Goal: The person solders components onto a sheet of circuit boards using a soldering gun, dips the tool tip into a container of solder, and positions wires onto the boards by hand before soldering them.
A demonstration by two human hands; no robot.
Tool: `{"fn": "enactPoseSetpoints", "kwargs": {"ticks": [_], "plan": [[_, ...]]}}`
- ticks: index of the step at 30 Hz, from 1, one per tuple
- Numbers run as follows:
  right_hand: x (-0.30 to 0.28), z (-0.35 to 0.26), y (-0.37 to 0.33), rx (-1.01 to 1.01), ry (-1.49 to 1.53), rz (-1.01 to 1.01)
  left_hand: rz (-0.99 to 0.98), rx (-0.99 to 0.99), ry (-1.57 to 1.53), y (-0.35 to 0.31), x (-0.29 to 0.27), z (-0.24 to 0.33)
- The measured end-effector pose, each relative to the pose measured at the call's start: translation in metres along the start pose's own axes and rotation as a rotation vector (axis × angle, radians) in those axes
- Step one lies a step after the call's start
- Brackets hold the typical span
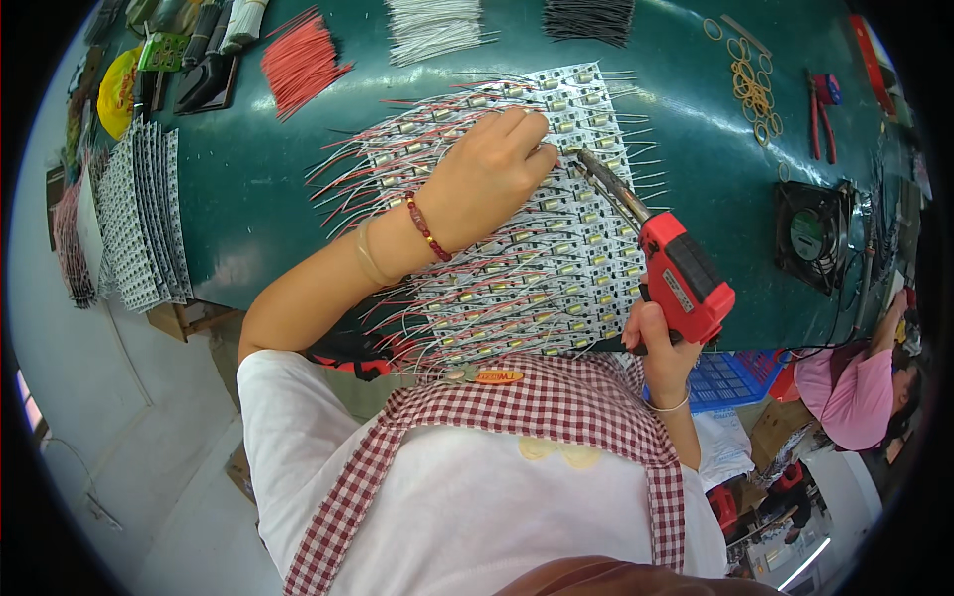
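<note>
A panel of white LED strip boards [556, 268] with red and white wires soldered on lies on the green table [258, 189]. My left hand [492, 174] rests on the panel with fingertips pressing near its upper part, next to the tool's tip. My right hand [661, 348] grips a red pistol-shaped soldering iron [681, 273]. Its metal tip points up-left and touches the board close to my left fingertips.
Bundles of red [301, 60], white [432, 28] and black wires [588, 18] lie at the table's far edge. Stacked white strip panels [144, 219] stand left. Rubber bands [753, 89], red pliers [821, 109] and a small black fan [813, 236] are right. Another person in pink [860, 392] sits lower right.
</note>
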State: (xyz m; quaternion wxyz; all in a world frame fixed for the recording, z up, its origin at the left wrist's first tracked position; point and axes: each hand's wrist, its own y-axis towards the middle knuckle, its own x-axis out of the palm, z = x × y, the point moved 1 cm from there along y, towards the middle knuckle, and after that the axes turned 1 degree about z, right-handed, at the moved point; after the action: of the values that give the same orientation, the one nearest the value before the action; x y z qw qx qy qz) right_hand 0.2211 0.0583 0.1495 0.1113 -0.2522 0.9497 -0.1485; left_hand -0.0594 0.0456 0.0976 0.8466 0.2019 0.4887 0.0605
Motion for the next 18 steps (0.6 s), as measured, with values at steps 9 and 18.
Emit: {"fn": "enactPoseSetpoints", "kwargs": {"ticks": [9,18], "plan": [[0.0012,0.0055,-0.0025,-0.026,-0.178,-0.016,-0.008,0.02,-0.006,-0.0019,-0.0008,-0.0032],[0.0011,-0.0004,-0.0067,-0.061,-0.038,0.028,-0.006,0.028,0.005,-0.0011,0.0001,-0.0024]]}}
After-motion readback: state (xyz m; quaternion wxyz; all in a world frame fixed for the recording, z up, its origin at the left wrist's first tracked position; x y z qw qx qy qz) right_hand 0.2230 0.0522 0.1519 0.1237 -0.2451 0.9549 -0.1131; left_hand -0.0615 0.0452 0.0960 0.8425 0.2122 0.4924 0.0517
